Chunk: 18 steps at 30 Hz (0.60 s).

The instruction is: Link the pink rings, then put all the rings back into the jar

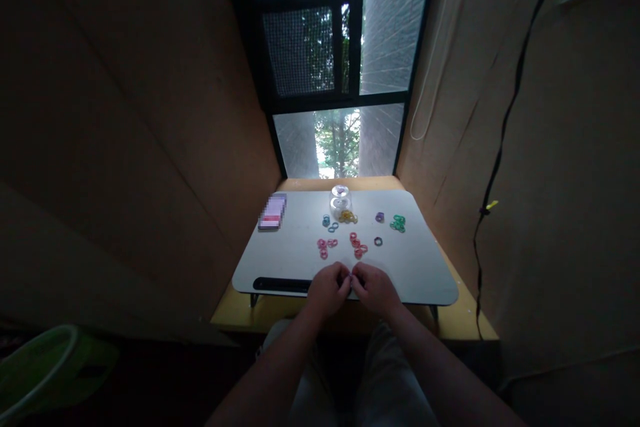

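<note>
My left hand (330,285) and my right hand (373,285) meet at the near edge of a white lap table (415,267). Both have their fingers closed in a pinch, fingertips almost touching, around something tiny that I cannot make out. Just beyond them lie pink rings (323,248) and red rings (357,245). Farther back are blue rings (333,227), yellow rings (348,217), purple rings (380,217) and green rings (399,223). A dark multicoloured ring (378,241) lies alone. Behind the yellow ones stands a clear container (341,201).
A phone (273,211) with a blurred screen lies at the table's back left. A black slot (280,284) runs along the near left edge. The table stands on a yellow wooden surface (465,320). A window is behind, a black cable (504,120) hangs right, and a green basin (55,367) is lower left.
</note>
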Motion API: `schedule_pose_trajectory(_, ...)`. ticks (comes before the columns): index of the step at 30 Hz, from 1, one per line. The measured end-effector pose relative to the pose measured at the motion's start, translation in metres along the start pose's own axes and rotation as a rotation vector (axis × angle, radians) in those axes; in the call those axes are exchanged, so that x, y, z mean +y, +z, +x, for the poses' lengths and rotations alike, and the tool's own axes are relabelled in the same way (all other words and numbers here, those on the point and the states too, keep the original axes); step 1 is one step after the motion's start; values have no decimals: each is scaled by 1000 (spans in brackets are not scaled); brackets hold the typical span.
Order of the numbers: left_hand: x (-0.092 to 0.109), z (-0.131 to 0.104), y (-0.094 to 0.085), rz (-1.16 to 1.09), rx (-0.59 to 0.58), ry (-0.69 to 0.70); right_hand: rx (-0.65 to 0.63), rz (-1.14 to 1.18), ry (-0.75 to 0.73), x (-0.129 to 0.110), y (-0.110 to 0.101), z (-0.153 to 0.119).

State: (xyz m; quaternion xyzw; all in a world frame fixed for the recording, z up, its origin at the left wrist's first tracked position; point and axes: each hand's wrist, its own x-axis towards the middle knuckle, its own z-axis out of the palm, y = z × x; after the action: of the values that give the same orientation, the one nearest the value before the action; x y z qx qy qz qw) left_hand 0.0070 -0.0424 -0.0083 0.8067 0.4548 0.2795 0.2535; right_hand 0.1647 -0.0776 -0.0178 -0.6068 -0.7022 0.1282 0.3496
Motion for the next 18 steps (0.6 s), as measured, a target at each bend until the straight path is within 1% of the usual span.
schedule_pose_trajectory(18,2,-1,2,82,-7,19,-18,12,-13,2,1,-1)
